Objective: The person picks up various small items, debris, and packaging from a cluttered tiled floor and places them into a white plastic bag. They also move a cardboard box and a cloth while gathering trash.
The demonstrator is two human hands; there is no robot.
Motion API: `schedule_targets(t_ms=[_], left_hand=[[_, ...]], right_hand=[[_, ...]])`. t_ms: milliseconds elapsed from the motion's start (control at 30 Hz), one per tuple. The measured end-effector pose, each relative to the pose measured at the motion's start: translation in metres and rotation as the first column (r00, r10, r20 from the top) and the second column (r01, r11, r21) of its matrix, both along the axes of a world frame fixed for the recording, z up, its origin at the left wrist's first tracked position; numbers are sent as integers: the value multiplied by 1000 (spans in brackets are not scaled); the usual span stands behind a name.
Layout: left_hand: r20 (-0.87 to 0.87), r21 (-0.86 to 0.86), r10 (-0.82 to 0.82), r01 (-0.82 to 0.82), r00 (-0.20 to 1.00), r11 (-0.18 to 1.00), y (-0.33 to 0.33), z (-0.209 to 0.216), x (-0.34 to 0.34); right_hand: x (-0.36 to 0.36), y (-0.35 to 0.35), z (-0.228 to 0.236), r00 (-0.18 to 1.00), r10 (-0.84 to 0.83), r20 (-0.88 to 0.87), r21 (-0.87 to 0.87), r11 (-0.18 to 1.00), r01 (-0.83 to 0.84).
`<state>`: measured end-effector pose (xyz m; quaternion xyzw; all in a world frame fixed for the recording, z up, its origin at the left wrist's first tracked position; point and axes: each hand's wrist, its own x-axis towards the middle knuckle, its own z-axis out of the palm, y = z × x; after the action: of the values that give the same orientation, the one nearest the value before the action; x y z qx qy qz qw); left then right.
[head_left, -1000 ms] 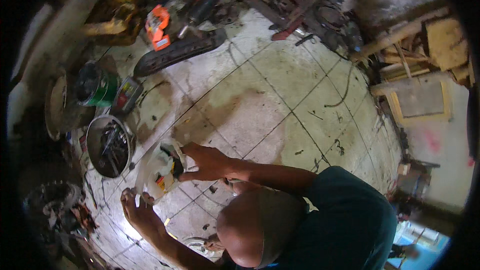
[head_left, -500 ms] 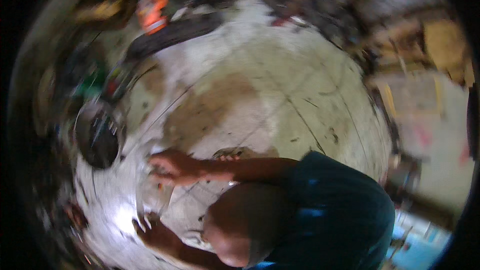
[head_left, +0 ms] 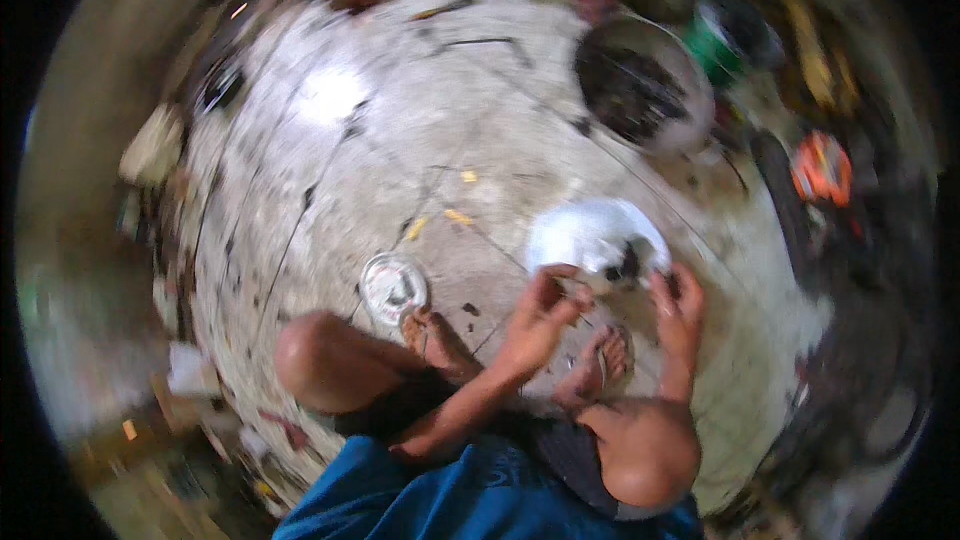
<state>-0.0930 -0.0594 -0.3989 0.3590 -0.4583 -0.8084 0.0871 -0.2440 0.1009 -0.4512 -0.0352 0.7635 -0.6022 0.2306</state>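
A shallow white dish [head_left: 570, 235] lies on the floor just ahead of my feet, with small dark pieces [head_left: 622, 262] at its right side. My left hand [head_left: 540, 320] is at the dish's near left edge, its fingers curled together as in a pinch. At the near right edge is my right hand [head_left: 680, 310], fingers bent toward the thumb. Blur hides what either hand holds, if anything. To the left, a round white lid-like disc [head_left: 393, 285] lies beside my left foot.
Several small yellow pieces [head_left: 458, 216] lie on the tiled floor. A round tub [head_left: 698, 90] with dark contents stands at the far right, beside a green cylinder [head_left: 712, 45]. An orange object [head_left: 822, 168] is farther right, among dark clutter. A bright light patch marks the floor.
The view has swung round strongly, so the tub and orange object now appear at the right. Both hands stay around the white dish, their fingers now more curled.
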Motion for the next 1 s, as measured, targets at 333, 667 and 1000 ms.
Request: schedule_targets(t_ms=[333,667,1000], left_hand=[[2,102,81,-80,997,992,-47,92,21],[298,-60,298,-294,907,954,-104,284,93],[137,166,690,-703,711,691,-200,546,186]], right_hand=[[-65,-103,134,747,638,190,330,675,-660],[50,-188,298,576,816,47,365,522,-770],[144,-343,575,541,836,89,414,463,-784]])
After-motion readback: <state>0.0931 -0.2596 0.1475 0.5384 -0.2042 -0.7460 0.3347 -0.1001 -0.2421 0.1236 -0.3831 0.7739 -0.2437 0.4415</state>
